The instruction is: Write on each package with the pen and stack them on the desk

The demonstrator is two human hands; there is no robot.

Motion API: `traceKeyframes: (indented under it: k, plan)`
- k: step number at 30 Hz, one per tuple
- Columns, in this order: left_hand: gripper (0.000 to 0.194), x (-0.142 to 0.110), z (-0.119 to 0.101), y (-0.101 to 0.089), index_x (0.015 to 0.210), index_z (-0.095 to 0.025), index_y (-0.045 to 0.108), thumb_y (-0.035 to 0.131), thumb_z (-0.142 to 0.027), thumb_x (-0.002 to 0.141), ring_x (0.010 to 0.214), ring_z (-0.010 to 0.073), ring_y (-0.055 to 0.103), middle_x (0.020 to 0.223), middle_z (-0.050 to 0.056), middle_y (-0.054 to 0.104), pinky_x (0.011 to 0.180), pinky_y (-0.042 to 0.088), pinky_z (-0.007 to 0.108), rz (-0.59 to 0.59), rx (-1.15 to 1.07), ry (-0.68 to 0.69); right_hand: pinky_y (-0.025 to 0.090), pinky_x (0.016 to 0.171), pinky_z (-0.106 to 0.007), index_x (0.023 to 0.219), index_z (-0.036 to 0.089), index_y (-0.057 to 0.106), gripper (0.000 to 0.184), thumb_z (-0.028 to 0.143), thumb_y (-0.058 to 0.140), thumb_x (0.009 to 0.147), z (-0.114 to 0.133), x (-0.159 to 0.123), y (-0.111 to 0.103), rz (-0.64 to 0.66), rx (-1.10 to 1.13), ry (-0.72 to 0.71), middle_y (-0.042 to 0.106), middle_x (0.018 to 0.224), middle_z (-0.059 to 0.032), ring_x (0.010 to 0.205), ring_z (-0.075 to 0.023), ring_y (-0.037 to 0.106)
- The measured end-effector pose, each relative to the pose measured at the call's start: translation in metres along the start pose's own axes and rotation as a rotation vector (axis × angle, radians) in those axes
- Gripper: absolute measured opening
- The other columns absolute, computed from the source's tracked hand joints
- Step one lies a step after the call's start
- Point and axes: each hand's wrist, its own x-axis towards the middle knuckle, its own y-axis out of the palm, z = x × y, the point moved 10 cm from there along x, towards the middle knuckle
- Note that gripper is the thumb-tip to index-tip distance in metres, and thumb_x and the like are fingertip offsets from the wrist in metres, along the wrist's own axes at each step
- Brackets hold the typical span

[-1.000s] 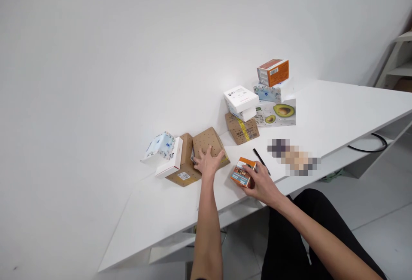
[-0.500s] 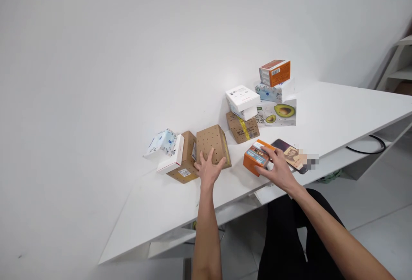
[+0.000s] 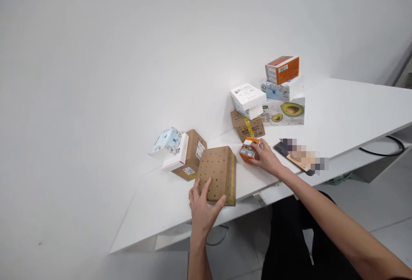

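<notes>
My left hand [image 3: 204, 207] grips the near end of a brown dotted cardboard box [image 3: 215, 170], which lies close to the table's front edge. The thumb is on its right side and the fingers spread over the left side and top. A small orange box [image 3: 247, 153] is in my right hand [image 3: 267, 158], with fingers on its top and right side. Just behind it sits another brown cardboard box with yellow tape [image 3: 246, 127], topped by a blue-and-white pack and a white box [image 3: 247, 95]. A phone [image 3: 294, 155] lies right of my right hand.
At the left, a blue-patterned tissue pack [image 3: 169, 140] and a flat white box [image 3: 177, 155] lean on a brown box [image 3: 195, 147]. Farther right stand an avocado-printed box [image 3: 283, 112], a tissue pack [image 3: 275, 91] and an orange box [image 3: 283, 69]. A white wall [image 3: 144, 48] backs the table.
My left hand has brought the brown cardboard box toward the table's front edge. My right hand has shifted the small orange box left and back, toward the taped box, away from the phone.
</notes>
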Motion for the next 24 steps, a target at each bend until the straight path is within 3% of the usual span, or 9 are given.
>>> traceKeyframes:
  k: [2, 5, 9, 11, 13, 15, 16, 19, 24]
  plan:
    - [0.062, -0.009, 0.002, -0.003, 0.130, -0.030, 0.049, 0.066, -0.043, 0.072, 0.135, 0.0335, 0.026, 0.144, 0.009, 0.030, 0.107, 0.028, 0.055, 0.044, -0.089, 0.091, 0.040, 0.096, -0.052, 0.120, 0.018, 0.055, 0.046, 0.031, 0.059, 0.077, -0.002, 0.004, -0.010, -0.096, -0.045, 0.028, 0.034, 0.137, -0.0195, 0.122, -0.0368, 0.042]
    - [0.069, -0.014, 0.011, -0.004, 0.135, -0.031, 0.043, 0.068, -0.039, 0.071, 0.140, 0.0337, 0.017, 0.150, 0.008, 0.022, 0.110, 0.023, 0.055, 0.094, -0.252, 0.131, 0.043, 0.093, -0.050, 0.112, 0.017, 0.059, 0.033, 0.032, 0.053, 0.083, 0.010, -0.003, -0.022, -0.218, 0.005, 0.026, 0.047, 0.124, -0.0185, 0.115, -0.0336, 0.048]
    - [0.091, -0.018, 0.031, 0.000, 0.147, -0.029, 0.018, 0.067, -0.046, 0.071, 0.143, 0.0309, 0.010, 0.156, 0.007, 0.010, 0.113, 0.019, 0.050, 0.019, -0.538, 0.037, 0.050, 0.081, -0.039, 0.102, 0.020, 0.061, 0.032, 0.041, 0.041, 0.091, 0.038, -0.022, 0.000, -0.097, 0.287, -0.001, 0.060, 0.102, -0.0113, 0.090, -0.0227, 0.060]
    - [0.093, -0.024, 0.053, 0.003, 0.148, -0.028, 0.011, 0.061, -0.054, 0.074, 0.142, 0.0291, 0.015, 0.156, 0.008, 0.010, 0.112, 0.026, 0.045, -0.150, -0.721, -0.135, 0.049, 0.083, -0.039, 0.110, 0.020, 0.058, 0.037, 0.045, 0.040, 0.091, 0.048, -0.029, 0.017, -0.010, 0.377, 0.024, 0.061, 0.108, -0.0112, 0.092, -0.0222, 0.061]
    - [0.084, -0.038, 0.079, 0.018, 0.147, -0.027, 0.017, 0.052, -0.060, 0.078, 0.139, 0.0292, 0.026, 0.154, 0.011, 0.018, 0.105, 0.037, 0.042, -0.280, -0.866, -0.420, 0.048, 0.085, -0.040, 0.117, 0.019, 0.054, 0.042, 0.049, 0.039, 0.090, 0.053, -0.034, 0.028, 0.041, 0.432, 0.069, 0.060, 0.115, -0.0116, 0.098, -0.0228, 0.059]
    - [0.075, -0.051, 0.091, 0.041, 0.143, -0.026, 0.028, 0.049, -0.061, 0.080, 0.132, 0.0293, 0.038, 0.149, 0.012, 0.031, 0.095, 0.046, 0.040, -0.265, -0.964, -0.653, 0.049, 0.082, -0.038, 0.112, 0.019, 0.054, 0.041, 0.050, 0.038, 0.090, 0.054, -0.037, 0.032, 0.058, 0.473, 0.121, 0.061, 0.112, -0.0106, 0.096, -0.0220, 0.059]
    - [0.071, -0.053, 0.090, 0.050, 0.141, -0.027, 0.033, 0.050, -0.060, 0.080, 0.128, 0.0287, 0.044, 0.145, 0.012, 0.038, 0.091, 0.049, 0.038, -0.211, -1.014, -0.694, 0.049, 0.079, -0.037, 0.106, 0.020, 0.055, 0.039, 0.051, 0.038, 0.090, 0.054, -0.038, 0.031, 0.054, 0.483, 0.146, 0.061, 0.107, -0.0097, 0.091, -0.0212, 0.059]
    - [0.069, -0.043, 0.073, 0.049, 0.137, -0.026, 0.039, 0.059, -0.051, 0.076, 0.119, 0.0261, 0.052, 0.132, 0.010, 0.052, 0.088, 0.050, 0.034, -0.118, -1.114, -0.575, 0.048, 0.070, -0.034, 0.090, 0.020, 0.052, 0.034, 0.052, 0.042, 0.088, 0.051, -0.045, 0.019, 0.006, 0.501, 0.206, 0.060, 0.090, -0.0060, 0.077, -0.0186, 0.057]
    - [0.072, -0.020, 0.051, 0.027, 0.137, -0.024, 0.038, 0.064, -0.031, 0.070, 0.123, 0.0256, 0.048, 0.133, 0.009, 0.051, 0.095, 0.044, 0.032, -0.182, -1.162, -0.281, 0.047, 0.074, -0.033, 0.090, 0.021, 0.049, 0.031, 0.051, 0.042, 0.088, 0.039, -0.067, 0.000, -0.088, 0.596, 0.209, 0.058, 0.087, -0.0041, 0.081, -0.0187, 0.057]
